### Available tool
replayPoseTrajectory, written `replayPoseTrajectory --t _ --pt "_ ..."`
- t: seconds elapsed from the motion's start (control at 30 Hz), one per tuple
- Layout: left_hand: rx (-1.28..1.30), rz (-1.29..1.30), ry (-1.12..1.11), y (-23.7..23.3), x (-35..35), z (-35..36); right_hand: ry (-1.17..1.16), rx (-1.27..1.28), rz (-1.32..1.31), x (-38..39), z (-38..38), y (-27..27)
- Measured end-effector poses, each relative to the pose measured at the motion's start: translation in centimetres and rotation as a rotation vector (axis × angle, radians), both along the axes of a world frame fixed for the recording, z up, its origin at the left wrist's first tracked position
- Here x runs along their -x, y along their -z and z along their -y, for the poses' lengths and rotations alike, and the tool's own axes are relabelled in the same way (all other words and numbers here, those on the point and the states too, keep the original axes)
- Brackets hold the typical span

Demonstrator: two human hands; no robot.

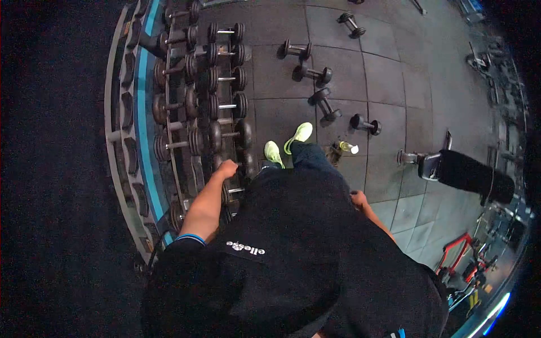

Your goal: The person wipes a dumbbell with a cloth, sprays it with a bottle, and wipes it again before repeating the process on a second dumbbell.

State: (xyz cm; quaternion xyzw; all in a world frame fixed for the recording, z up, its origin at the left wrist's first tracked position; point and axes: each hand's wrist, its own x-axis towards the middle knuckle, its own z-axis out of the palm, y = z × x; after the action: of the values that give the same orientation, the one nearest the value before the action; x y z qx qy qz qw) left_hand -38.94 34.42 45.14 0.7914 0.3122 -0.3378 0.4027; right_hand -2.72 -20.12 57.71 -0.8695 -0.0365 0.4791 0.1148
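Observation:
My left hand [227, 168] reaches out to the rack, its fingers curled over the place where a dumbbell's handle lies in the front row. Rounded black heads [245, 159] show beside it; what is under the fingers is hidden. Just above it in the view rests a dumbbell [230, 135] with thick round ends. Close against my hip, my right hand [358, 198] has its fingers bent in, partly covered by my black shirt [293, 225], and I cannot tell what it holds, if anything.
Several dumbbells lie on the rubber-tiled floor ahead, including a hex dumbbell [325, 105] and another [366, 124]. A bottle [349, 147] is near my yellow-green shoes [302, 132]. To the right stands a padded bench [473, 174]. Dumbbell racks [147, 118] run along the left.

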Motion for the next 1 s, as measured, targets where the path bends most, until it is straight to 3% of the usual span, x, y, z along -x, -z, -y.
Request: replayPoseTrajectory --t 0.1,0.2,0.27,0.3,0.37,0.4,0.43,0.47,0.5,0.57,0.67,0.77,0.8,0.87,0.93,0.97,1.0 --pt "0.098 -0.290 -0.224 -5.1 -1.5 0.5 0.082 0.045 -0.099 -3.9 -2.4 -2.4" --pt "0.167 -0.183 -0.501 -6.6 -3.4 1.3 0.129 0.000 -0.183 -9.9 -3.5 -0.4" --pt "0.115 -0.131 -0.407 -5.5 -5.4 0.6 0.372 -0.089 -0.285 -15.1 -2.5 5.3" --pt "0.088 -0.046 -0.288 -4.6 -6.1 -0.1 0.225 -0.108 -0.163 -17.5 -4.1 6.2" --pt "0.197 0.066 -0.497 -4.3 -8.8 -0.2 -0.136 -0.151 0.072 -23.2 -6.0 9.5" --pt "0.328 0.081 -0.837 -4.4 -10.1 0.0 -0.202 -0.145 0.113 -25.8 -8.6 9.3" --pt "0.205 0.215 -0.721 -5.1 -11.5 -0.1 -0.226 -0.162 0.187 -28.6 -10.0 11.3" --pt "0.081 0.359 -0.605 -5.5 -13.1 -0.8 -0.221 -0.186 0.125 -30.8 -13.5 9.6" --pt "0.122 0.328 -0.649 -5.3 -14.5 -1.5 -0.349 -0.125 0.187 -33.0 -18.2 6.0" --pt "0.167 0.227 -0.672 -4.9 -17.9 -3.6 -0.490 -0.338 0.445 -36.8 -23.1 5.8" --pt "0.108 -0.033 -0.446 -6.1 -24.2 -8.5 -0.255 -0.352 0.254 -41.6 -30.5 1.5" --pt "0.060 -0.059 -0.382 -4.3 -30.1 -14.9 -0.141 -0.355 0.279 -44.5 -33.5 0.2" --pt "0.186 -0.053 -0.502 -1.5 -30.9 -17.6 -0.117 -0.354 0.269 -45.0 -33.7 -0.2" --pt "0.204 -0.007 -0.663 -3.3 -36.6 -21.7 -0.169 -0.219 0.329 -46.0 -33.1 0.0" --pt "0.246 0.111 -0.635 -3.5 -41.8 -26.0 -0.016 -0.290 0.343 -46.3 -31.5 0.7" --pt "0.311 0.155 -0.658 -1.9 -43.9 -28.5 0.038 -0.209 0.306 -46.2 -30.7 1.0" --pt "0.219 0.103 -0.615 -6.3 -48.3 -29.6 0.089 -0.128 0.268 -46.1 -29.8 1.5"
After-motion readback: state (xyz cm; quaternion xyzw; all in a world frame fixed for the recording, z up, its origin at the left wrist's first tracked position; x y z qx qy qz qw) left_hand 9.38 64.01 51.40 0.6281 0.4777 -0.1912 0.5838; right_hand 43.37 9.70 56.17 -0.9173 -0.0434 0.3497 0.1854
